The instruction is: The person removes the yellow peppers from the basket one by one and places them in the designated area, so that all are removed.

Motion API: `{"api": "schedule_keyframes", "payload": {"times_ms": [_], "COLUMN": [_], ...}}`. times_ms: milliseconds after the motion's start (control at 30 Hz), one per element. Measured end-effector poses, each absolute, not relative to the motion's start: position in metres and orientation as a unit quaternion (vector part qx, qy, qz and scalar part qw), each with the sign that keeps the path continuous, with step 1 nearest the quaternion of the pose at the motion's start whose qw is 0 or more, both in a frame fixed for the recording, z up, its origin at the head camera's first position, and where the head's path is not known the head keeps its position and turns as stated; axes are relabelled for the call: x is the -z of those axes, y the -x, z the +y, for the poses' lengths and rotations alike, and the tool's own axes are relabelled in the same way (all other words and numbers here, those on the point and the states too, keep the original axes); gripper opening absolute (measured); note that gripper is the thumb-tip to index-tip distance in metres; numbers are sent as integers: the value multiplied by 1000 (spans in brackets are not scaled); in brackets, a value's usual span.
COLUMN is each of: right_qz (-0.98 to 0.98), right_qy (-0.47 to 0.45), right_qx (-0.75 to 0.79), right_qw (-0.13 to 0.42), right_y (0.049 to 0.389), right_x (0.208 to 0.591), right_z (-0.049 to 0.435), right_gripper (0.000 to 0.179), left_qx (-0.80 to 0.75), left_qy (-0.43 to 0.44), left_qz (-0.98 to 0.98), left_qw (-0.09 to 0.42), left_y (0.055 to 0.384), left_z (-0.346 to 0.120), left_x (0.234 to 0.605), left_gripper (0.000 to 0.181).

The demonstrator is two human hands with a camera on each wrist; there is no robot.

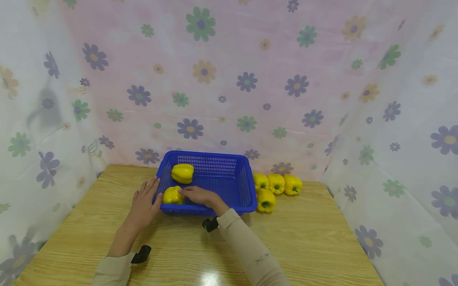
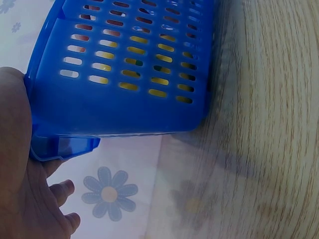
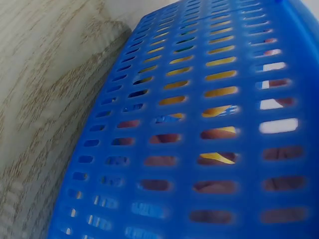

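Observation:
A blue plastic basket (image 1: pixel 222 210) with slotted sides stands on the table and holds two yellow bell peppers. One bell pepper (image 1: pixel 183 173) lies toward its back left. The other bell pepper (image 1: pixel 173 195) sits in the front left corner, and my right hand (image 1: pixel 200 195) reaches over the front rim and grips it from the right. Through the slots in the right wrist view, parts of that hand show beside yellow. My left hand (image 1: pixel 144 202) rests against the basket's left rim with fingers extended; in the left wrist view its thumb side touches the rim.
Several yellow bell peppers (image 1: pixel 276 183) are grouped on the wooden table (image 1: pixel 304 238) just right of the basket. Flower-printed cloth (image 1: pixel 229 79) hangs behind the table and along both sides. A small black camera sits at each wrist.

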State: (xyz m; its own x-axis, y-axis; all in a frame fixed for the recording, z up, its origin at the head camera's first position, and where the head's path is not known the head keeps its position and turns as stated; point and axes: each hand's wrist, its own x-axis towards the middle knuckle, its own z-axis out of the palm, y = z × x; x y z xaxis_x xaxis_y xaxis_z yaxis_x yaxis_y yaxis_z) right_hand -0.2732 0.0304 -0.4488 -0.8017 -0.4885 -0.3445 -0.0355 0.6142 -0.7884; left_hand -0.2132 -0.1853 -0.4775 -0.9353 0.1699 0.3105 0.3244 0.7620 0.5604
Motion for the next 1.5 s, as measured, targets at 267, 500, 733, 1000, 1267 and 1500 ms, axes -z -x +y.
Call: {"api": "schedule_keyframes", "payload": {"times_ms": [267, 500, 733, 1000, 1267, 1500], "right_qz": [883, 885, 876, 857, 811, 765], "right_qy": [180, 189, 190, 157, 171, 124], "right_qx": [357, 344, 371, 418, 478, 537], "right_qw": [246, 251, 244, 256, 291, 331], "right_y": [279, 281, 281, 284, 285, 287], "right_x": [451, 451, 450, 453, 452, 451], "right_z": [21, 14, 12, 14, 16, 17], "right_gripper": [65, 69, 64, 64, 72, 71], "left_qx": [315, 311, 310, 307, 301, 304], "left_qy": [130, 126, 125, 123, 120, 122], "left_qz": [-933, -934, -935, -936, -939, -938], "left_qw": [118, 118, 117, 117, 116, 115], "left_y": [216, 214, 214, 215, 213, 211], "left_z": [-184, -186, -186, -187, -187, -186], "left_x": [480, 478, 478, 479, 477, 475], "left_gripper": [59, 58, 58, 58, 59, 59]}}
